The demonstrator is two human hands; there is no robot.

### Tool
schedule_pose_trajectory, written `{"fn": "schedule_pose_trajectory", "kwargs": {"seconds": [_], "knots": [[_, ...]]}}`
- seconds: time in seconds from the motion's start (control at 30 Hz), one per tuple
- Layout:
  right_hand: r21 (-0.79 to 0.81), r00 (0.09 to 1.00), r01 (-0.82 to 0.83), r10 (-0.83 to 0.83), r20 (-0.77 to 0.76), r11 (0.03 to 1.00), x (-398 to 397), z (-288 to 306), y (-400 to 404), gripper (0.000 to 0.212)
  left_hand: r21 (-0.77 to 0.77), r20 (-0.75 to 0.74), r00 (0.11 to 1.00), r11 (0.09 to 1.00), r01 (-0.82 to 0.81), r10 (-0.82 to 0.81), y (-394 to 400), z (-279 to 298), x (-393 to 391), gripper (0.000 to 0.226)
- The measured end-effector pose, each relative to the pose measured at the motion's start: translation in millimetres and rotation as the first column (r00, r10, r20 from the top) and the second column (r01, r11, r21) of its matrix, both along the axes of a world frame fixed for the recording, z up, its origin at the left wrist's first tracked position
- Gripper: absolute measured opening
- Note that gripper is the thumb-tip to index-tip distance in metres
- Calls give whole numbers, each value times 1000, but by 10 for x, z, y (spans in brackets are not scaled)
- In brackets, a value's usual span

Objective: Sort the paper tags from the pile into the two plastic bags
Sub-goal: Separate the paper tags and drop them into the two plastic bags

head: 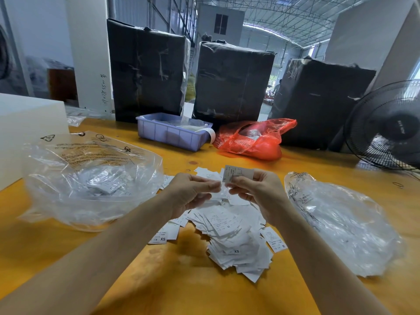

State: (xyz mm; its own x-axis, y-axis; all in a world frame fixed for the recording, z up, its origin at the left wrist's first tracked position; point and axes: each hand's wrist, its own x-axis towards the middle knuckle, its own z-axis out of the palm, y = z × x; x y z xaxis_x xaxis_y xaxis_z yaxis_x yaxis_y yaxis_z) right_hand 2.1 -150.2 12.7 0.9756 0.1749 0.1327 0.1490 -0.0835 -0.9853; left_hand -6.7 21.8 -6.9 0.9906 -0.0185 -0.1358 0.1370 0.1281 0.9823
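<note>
Fingers [234,178] of the right hand [261,192] pinch one white tag [238,172], printed side up, an L at its corner, held above the pile [229,233]! The left hand [191,194] meets it, fingertips closed on the tag's lower edge. Beneath lies one heap of small white slips marked XS and M on the yellow worktop [181,280]. Two clear bags: left bag [91,178] holding tags, right bag [341,221] crumpled.
</note>
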Motion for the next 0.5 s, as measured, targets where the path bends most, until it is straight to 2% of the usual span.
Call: {"fn": "schedule_pose_trajectory", "kwargs": {"seconds": [0.2,0.5], "knots": [[-16,1000,-2,3,29,1000,4,-8,-2,8,-22,-12,1000,1000,16,-16,-10,24,-15,4],[8,998,32,-32,52,999,25,-3,-18,16,9,-5,999,999,34,-34,-2,33,-32,7]]}}
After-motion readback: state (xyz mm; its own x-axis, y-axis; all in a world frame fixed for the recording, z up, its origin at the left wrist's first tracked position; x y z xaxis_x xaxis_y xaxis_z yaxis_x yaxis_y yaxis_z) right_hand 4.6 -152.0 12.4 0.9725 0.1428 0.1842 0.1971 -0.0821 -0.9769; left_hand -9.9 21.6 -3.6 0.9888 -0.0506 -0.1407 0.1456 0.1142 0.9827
